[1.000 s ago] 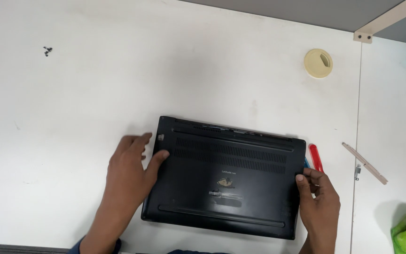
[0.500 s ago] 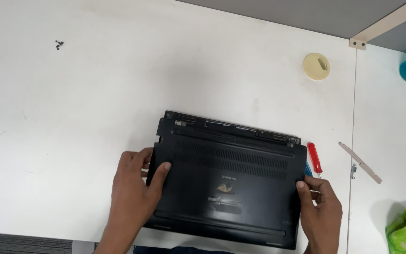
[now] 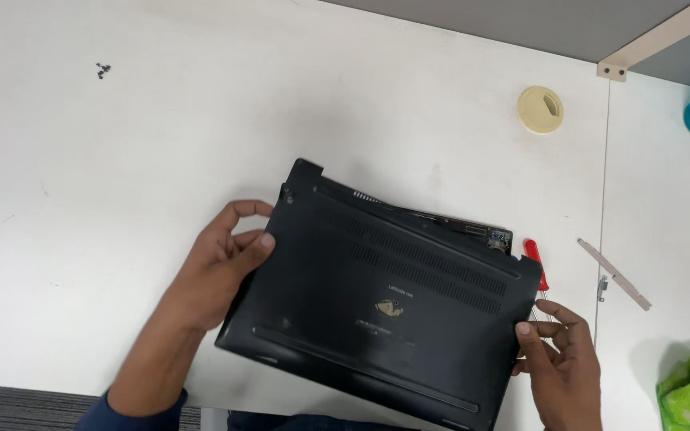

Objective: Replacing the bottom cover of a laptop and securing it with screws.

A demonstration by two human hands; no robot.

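- The black bottom cover of the laptop now sits tilted and lifted; half a second ago it lay flat and square on the body.
- Along the far edge a gap has opened, and a strip of the laptop body with its insides shows at the far right corner, which was covered before.
- The left hand grips the cover's left edge, thumb on top and fingers curled under; earlier it lay flatter on the panel.
- The right hand holds the right near corner, thumb on the edge and fingers spread loosely beside it.
- In my judgement the cover has come free of its clips and is partway off, though its near edge looks close to the body still.
- The whole thing lies on the white table, in front of the person, turned a little clockwise from before.
- A red-handled screwdriver lies just beside the right edge; small dark screws sit well apart at far left.
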